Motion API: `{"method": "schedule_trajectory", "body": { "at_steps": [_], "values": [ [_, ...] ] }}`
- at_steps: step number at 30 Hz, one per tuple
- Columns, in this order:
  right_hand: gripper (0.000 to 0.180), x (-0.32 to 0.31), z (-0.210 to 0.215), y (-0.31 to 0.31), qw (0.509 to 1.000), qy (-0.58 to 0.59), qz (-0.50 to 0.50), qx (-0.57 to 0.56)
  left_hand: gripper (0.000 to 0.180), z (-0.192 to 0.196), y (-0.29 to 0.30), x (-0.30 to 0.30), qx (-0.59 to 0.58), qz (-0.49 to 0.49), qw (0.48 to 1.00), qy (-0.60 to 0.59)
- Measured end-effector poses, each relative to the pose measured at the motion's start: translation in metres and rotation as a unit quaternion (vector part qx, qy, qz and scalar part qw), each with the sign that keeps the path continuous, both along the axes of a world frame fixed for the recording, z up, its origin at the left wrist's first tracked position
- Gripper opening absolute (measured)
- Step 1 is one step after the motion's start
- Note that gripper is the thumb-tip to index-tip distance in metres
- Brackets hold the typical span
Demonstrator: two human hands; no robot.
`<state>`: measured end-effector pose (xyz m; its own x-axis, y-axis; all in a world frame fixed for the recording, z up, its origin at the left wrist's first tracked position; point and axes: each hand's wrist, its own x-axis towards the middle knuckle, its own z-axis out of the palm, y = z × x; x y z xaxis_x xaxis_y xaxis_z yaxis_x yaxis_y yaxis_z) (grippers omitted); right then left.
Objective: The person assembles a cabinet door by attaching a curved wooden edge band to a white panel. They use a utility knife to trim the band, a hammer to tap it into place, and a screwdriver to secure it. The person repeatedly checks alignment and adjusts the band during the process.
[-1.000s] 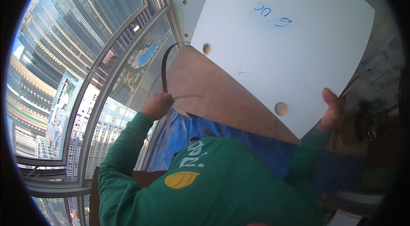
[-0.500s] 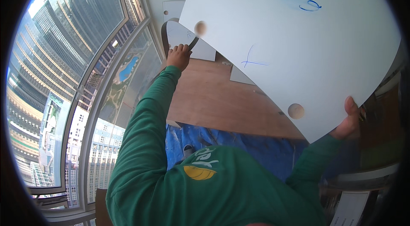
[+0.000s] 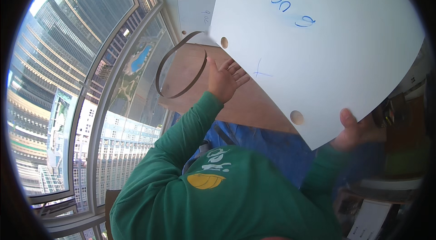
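A large white panel with blue pen marks and two round holes along its lower left edge stands tilted before me on the right. My right hand grips its lower edge near the bottom corner, thumb on the white face and fingers mostly hidden behind. A thin dark brown strip curls in a loop left of the panel; one end reaches the panel's left corner. My left hand is open, palm showing and fingers spread, between the strip's free end and the panel edge. Whether the thumb touches the strip, I cannot tell.
Another white panel with small holes leans against the wall at the back left. Below lies a brown wooden board over a blue sheet. Windows line the left side. Shelves with stored items stand at the lower right.
My left hand has let go of the brown strip, moved nearer to me and rightward, and opened. The strip has sprung into a wider loop. The held panel has shifted slightly.
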<state>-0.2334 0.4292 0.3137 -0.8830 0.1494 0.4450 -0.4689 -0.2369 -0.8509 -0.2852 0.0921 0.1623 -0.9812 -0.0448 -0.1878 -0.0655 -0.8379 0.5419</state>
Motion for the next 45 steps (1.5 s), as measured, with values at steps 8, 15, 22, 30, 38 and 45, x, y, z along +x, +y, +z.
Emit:
{"method": "schedule_trajectory", "body": {
  "at_steps": [8, 15, 22, 30, 38, 45],
  "values": [
    [0.036, 0.006, -0.084, -0.005, 0.99, -0.026, 0.035, 0.137, 0.097, -0.036, 0.029, -0.033, 0.118, 0.098, 0.988, -0.034],
    [0.04, 0.043, -0.144, 0.047, 0.937, -0.163, 0.107, 0.29, 0.098, -0.144, 0.079, -0.042, 0.103, 0.146, 0.973, -0.144],
    [0.04, 0.083, -0.185, 0.055, 0.915, -0.217, 0.115, 0.32, 0.096, -0.266, 0.112, -0.021, 0.134, 0.132, 0.969, -0.163],
    [0.046, 0.097, -0.191, 0.042, 0.903, -0.255, 0.136, 0.318, 0.098, -0.301, 0.119, -0.012, 0.087, 0.157, 0.964, -0.196],
    [0.048, 0.089, -0.24, 0.007, 0.916, -0.249, 0.158, 0.272, 0.085, -0.318, 0.082, -0.034, 0.092, 0.154, 0.958, -0.225],
    [0.049, 0.091, -0.265, -0.01, 0.897, -0.284, 0.192, 0.28, 0.086, -0.288, 0.074, -0.031, 0.045, 0.163, 0.97, -0.177]
  ]
}}
